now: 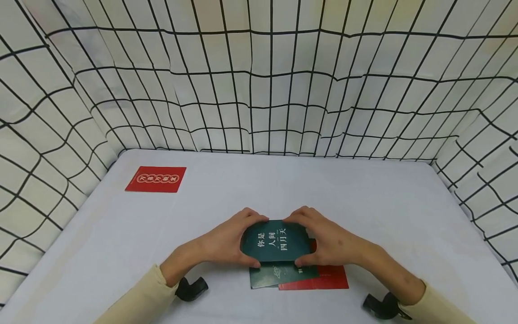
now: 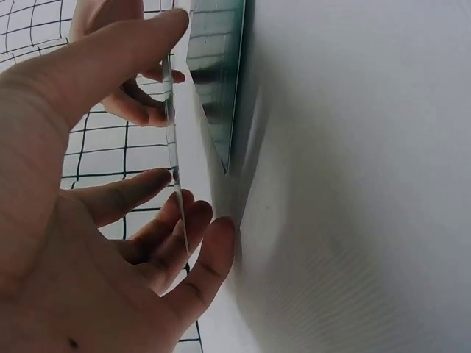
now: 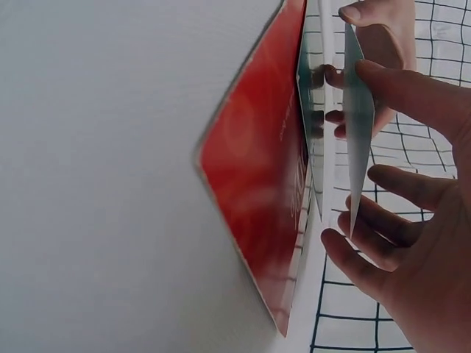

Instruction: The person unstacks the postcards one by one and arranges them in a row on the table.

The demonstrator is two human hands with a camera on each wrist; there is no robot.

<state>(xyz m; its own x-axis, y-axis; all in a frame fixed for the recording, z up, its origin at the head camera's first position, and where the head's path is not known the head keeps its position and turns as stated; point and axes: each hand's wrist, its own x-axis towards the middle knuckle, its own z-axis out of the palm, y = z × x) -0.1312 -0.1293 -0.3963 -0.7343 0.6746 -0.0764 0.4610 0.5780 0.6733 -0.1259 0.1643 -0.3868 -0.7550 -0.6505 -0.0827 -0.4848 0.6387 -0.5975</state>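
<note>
A dark green card (image 1: 275, 240) with white Chinese characters is held above the table between both hands. My left hand (image 1: 228, 240) pinches its left end between thumb and fingers. At the right end, my right hand (image 1: 329, 240) grips it the same way. Seen nearly edge-on in the right wrist view, the held card (image 3: 358, 125) is apart from the pile under it. That pile has a green card (image 1: 269, 276) with a pale drawing, overlapping a red card (image 1: 333, 277). Part of the pile is hidden by the held card and the right hand.
Another red card (image 1: 155, 179) with a pale row of characters lies at the far left of the white table (image 1: 344, 193). A black grid net (image 1: 271, 108) over pale cloth stands around the back and sides. Each wrist carries a black device (image 1: 190, 289).
</note>
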